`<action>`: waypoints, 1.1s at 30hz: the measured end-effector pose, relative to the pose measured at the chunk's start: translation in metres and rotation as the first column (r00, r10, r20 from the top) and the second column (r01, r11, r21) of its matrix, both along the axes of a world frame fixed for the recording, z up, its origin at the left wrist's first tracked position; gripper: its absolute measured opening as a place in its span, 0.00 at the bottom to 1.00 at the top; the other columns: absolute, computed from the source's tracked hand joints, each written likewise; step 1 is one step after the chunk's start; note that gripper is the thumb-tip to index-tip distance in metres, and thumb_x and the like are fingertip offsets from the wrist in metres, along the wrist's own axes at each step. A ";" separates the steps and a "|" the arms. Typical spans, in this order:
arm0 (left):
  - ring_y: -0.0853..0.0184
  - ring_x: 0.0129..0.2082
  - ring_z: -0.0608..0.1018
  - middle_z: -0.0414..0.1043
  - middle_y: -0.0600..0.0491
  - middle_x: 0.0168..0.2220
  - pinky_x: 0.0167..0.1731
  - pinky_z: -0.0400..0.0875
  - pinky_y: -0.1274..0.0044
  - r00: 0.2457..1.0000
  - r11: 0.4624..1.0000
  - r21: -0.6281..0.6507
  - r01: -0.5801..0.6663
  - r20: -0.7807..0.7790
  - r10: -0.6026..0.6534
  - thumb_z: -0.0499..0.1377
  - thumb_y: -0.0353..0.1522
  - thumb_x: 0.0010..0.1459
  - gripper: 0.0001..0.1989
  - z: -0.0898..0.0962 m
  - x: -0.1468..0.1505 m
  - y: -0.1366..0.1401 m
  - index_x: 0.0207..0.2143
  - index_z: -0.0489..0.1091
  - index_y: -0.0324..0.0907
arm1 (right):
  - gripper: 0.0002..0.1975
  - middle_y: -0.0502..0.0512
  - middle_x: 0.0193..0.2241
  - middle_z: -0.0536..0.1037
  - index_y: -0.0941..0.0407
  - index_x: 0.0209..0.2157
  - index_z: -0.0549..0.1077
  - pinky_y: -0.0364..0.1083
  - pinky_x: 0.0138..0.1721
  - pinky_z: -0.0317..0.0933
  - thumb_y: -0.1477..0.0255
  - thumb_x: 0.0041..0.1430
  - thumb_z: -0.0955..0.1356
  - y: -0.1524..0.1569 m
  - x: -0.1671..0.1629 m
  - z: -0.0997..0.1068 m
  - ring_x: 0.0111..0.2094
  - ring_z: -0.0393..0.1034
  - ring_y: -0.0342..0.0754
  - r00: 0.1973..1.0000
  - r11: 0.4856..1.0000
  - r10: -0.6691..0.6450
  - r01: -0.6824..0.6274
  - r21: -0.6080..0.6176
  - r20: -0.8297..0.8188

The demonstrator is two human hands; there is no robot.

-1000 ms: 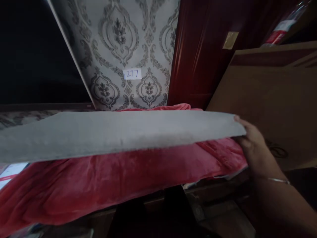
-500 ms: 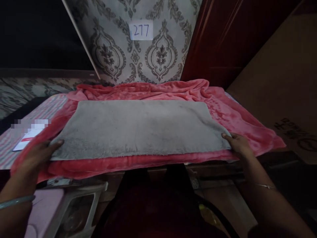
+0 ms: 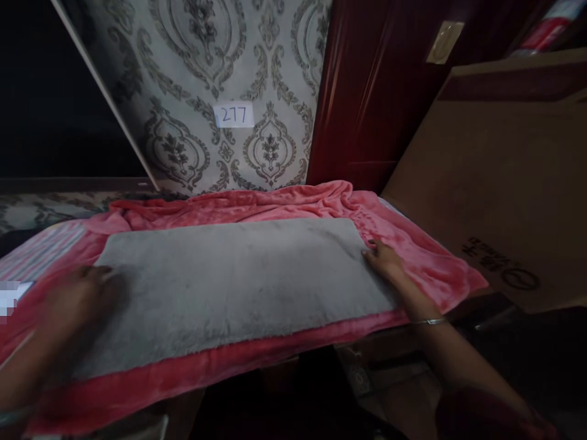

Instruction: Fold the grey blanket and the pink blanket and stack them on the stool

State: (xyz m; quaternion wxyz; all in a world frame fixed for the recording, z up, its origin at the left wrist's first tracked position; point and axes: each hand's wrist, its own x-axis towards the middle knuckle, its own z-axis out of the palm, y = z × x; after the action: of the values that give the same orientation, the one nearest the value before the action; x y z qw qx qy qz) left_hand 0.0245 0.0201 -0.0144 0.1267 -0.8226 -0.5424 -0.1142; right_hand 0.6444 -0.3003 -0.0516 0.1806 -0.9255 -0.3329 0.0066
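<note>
A grey plush cloth, perhaps a folded towel or mat, lies flat in a long rectangle on a pink fleece blanket. My right hand is at the cloth's right edge, near its far corner, fingers slightly apart and touching the edge. Over the left edge is my left hand, smeared by motion; whether its fingers grip the cloth is not clear. Along the back, the blanket bunches into folds.
A striped sheet and part of a phone-like screen show at the left. A dark television stands behind. To the right are a cardboard box and a dark red door. A paper marked 277 hangs on the patterned wall.
Both hands have left the near corners of the grey cloth and moved up along its side edges. The view has tilted up and turned right, showing more of the box.
</note>
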 end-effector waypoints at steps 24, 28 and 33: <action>0.56 0.51 0.77 0.78 0.42 0.49 0.54 0.70 0.67 0.874 0.848 -0.212 0.485 0.132 -0.467 0.47 0.40 0.67 0.23 -0.013 0.268 0.060 0.49 0.77 0.39 | 0.23 0.62 0.58 0.75 0.56 0.59 0.74 0.56 0.62 0.56 0.64 0.65 0.66 0.157 -0.001 0.007 0.60 0.66 0.59 0.818 0.826 0.540 -0.560 0.062 0.198; 0.53 0.51 0.76 0.77 0.39 0.47 0.53 0.69 0.66 0.899 0.879 -0.192 0.436 0.137 -0.416 0.47 0.38 0.67 0.22 -0.018 0.275 0.057 0.45 0.77 0.36 | 0.17 0.62 0.48 0.80 0.57 0.50 0.79 0.55 0.56 0.59 0.66 0.65 0.66 0.175 -0.007 -0.003 0.52 0.70 0.60 0.832 0.844 0.525 -0.536 0.018 0.181; 0.55 0.50 0.75 0.77 0.42 0.44 0.53 0.67 0.65 0.911 0.895 -0.192 0.402 0.183 -0.370 0.47 0.38 0.69 0.19 -0.023 0.282 0.068 0.42 0.76 0.39 | 0.12 0.63 0.43 0.79 0.58 0.42 0.79 0.55 0.55 0.59 0.68 0.67 0.65 0.184 0.006 -0.008 0.48 0.69 0.58 0.867 0.860 0.459 -0.489 0.149 0.195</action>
State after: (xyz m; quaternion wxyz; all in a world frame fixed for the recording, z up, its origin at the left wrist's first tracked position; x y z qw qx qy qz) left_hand 0.3069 0.0886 -0.0374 -0.0312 -0.9128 -0.3848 -0.1330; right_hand 0.6501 -0.1161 -0.0594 0.2364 -0.7905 -0.5626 -0.0522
